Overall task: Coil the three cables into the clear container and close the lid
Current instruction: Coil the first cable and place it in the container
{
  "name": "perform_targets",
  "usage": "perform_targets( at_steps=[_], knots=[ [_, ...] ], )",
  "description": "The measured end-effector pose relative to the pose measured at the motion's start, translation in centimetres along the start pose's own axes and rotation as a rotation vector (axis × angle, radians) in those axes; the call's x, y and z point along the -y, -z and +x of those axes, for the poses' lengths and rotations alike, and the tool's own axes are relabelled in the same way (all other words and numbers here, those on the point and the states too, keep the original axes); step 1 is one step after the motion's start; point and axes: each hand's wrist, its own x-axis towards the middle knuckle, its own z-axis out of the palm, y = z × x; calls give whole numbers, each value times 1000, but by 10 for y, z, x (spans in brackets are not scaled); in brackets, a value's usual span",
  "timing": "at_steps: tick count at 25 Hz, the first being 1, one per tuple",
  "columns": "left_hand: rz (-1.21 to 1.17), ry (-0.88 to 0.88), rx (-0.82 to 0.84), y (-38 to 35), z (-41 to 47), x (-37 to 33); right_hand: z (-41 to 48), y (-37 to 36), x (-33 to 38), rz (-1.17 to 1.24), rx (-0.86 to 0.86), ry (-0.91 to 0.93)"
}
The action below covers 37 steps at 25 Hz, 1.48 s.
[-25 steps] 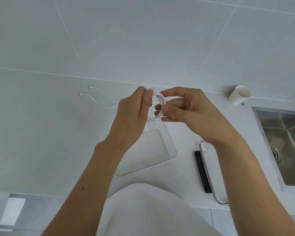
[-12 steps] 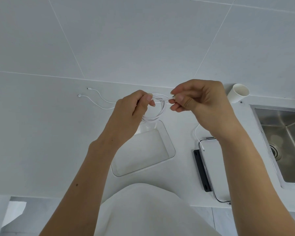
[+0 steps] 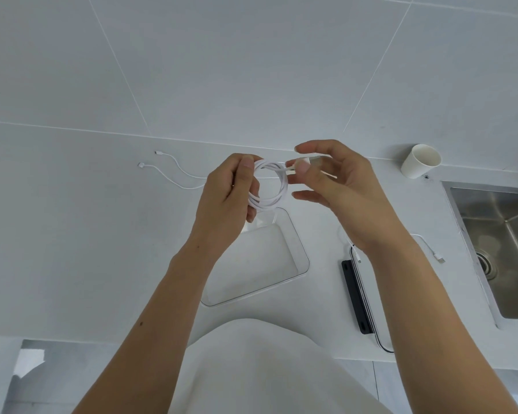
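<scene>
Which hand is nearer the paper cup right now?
Right. The right hand, pinching the end of the coiled cable, is left of the paper cup; the left hand, gripping that coil, is farther left.

Views: we work with one view, the head camera.
Position: we look from the person's head, above the countertop [image 3: 72,234].
Direction: we face forward and down; the tiled wall [image 3: 251,70] fills the upper frame.
Distance: we sit near; both forearms enter from the bottom edge.
Centre: the left hand [image 3: 228,195], right hand [image 3: 335,186] and coiled cable [image 3: 284,188] sit just above mid-frame.
Right edge: the sink [image 3: 485,222] is cut off.
</scene>
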Motion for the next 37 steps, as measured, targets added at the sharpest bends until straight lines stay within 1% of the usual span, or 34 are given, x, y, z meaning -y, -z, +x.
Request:
perform_targets(
  at_steps=[2, 5, 11, 19, 29, 37],
  knots=[
    [-7, 1, -6, 0, 0, 0, -1, -3, -6, -16, 25, -37],
    [-6, 0, 2, -1, -2, 3, -1, -9, -13, 28, 50, -74],
    [-2, 62, -5, 2, -8, 11, 4, -15, -23, 98, 29, -92],
    [80, 126, -59, 14, -18, 30, 12, -21, -52, 100, 9, -161],
    [140, 312, -87, 27, -30, 81, 26, -45, -113, 30, 29, -266],
    [117, 539, -131, 31, -43, 134, 41, -74, -180, -19, 71, -405]
  ],
)
